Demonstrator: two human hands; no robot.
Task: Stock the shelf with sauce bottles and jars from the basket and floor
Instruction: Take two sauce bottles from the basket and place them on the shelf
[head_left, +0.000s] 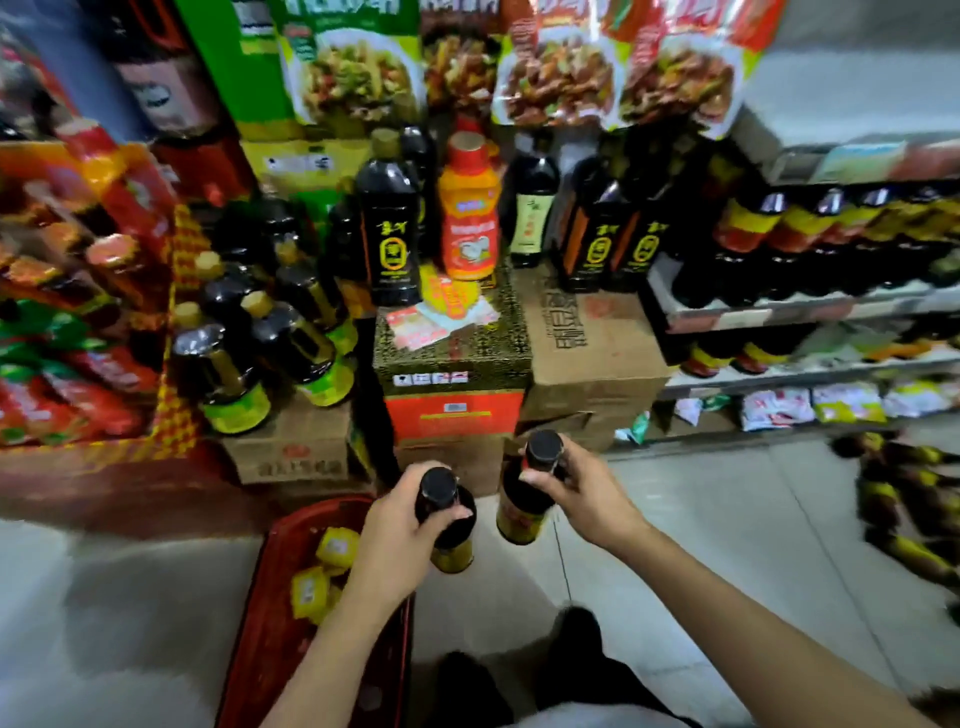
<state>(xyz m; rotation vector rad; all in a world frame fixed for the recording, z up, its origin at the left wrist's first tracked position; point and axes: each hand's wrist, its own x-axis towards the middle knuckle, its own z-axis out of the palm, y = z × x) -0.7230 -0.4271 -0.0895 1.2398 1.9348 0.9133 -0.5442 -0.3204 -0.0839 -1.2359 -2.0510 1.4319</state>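
Note:
My left hand (397, 540) grips a dark sauce bottle (452, 540) with a black cap and yellow label, held above the red basket (270, 613). My right hand (579, 499) grips the neck of a second dark bottle (519, 512) with a yellow-red label, beside the first. Both bottles hang over the floor in front of stacked cartons. Yellow-lidded jars (324, 571) lie in the basket. The shelf (779, 306) at right carries a row of dark bottles (810, 234). Several more bottles (904, 509) lie on the floor at right.
Cardboard cartons (587, 343) and a gold-patterned box (452, 358) stand ahead, topped with tall dark bottles (387, 223) and an orange bottle (467, 213). Green-labelled bottles (244, 353) sit on a carton at left. Packets (810, 405) fill the lowest shelf. My shoes (519, 670) stand on grey tiles.

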